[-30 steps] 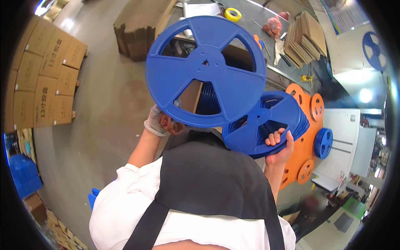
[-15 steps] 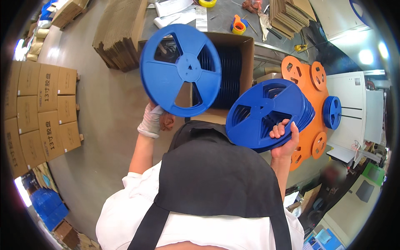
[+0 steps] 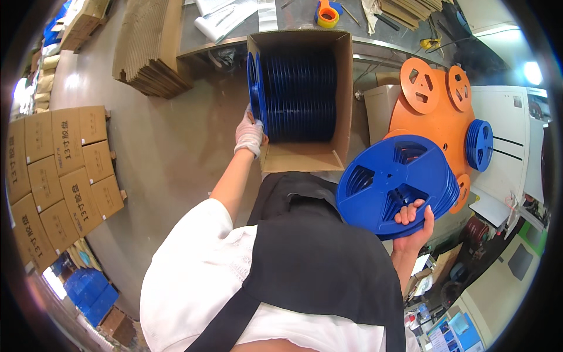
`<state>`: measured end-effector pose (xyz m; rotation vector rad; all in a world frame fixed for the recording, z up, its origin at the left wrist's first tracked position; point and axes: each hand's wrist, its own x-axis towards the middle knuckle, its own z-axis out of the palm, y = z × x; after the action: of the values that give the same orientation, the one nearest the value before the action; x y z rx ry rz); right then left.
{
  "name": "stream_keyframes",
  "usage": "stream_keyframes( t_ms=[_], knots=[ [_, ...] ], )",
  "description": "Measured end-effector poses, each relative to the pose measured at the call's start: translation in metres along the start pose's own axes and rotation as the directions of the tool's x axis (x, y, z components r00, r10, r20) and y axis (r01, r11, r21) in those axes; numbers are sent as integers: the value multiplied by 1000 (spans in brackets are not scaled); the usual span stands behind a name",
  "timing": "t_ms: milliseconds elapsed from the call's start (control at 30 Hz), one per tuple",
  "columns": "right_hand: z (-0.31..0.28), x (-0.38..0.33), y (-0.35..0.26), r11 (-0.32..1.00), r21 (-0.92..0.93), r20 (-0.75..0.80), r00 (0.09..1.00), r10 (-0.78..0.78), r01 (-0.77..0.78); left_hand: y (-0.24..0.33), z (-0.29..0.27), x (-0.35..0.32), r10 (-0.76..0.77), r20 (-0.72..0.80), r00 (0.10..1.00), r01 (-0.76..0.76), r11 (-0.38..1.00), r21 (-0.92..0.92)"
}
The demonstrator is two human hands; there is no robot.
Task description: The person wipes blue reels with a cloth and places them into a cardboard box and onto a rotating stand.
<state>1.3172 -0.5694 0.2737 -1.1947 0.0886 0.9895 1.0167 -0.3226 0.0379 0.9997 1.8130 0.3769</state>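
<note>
My left hand (image 3: 249,136), in a pale glove, grips the lower rim of a blue plastic reel (image 3: 256,88). That reel stands nearly edge-on at the left side of an open cardboard box (image 3: 302,163). Inside the box, a tightly packed row of blue reels (image 3: 300,97) stands on edge; the held reel is at the row's left end. At my right front, my bare right hand (image 3: 414,227) clasps a stack of blue reels (image 3: 375,202) by its lower right edge. The stack leans tilted near my apron, its spoked face toward me.
Behind the stack is an orange rotary stand (image 3: 431,126) with orange discs and another blue reel bundle (image 3: 482,145). Orange tape (image 3: 326,16) and plastic film lie on the grey workbench (image 3: 240,29). Flattened cartons (image 3: 149,47) stand at the left; closed cartons (image 3: 64,170) are piled farther left.
My left hand has turned the single reel from face-on to edge-on and brought it to the box's left side. The reel stack, still in my right hand, appears slightly lower and farther right.
</note>
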Motion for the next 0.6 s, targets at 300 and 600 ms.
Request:
stream_keyframes(
  t_ms=[300,600],
  knots=[
    [-26,13,-17,996,-88,-54,998,-28,24,-19,50,102,-360,84,929,331,709,-623],
    [-33,11,-19,994,-108,-22,1000,-22,20,-5,55,88,-206,197,958,261,913,-312]
  ],
)
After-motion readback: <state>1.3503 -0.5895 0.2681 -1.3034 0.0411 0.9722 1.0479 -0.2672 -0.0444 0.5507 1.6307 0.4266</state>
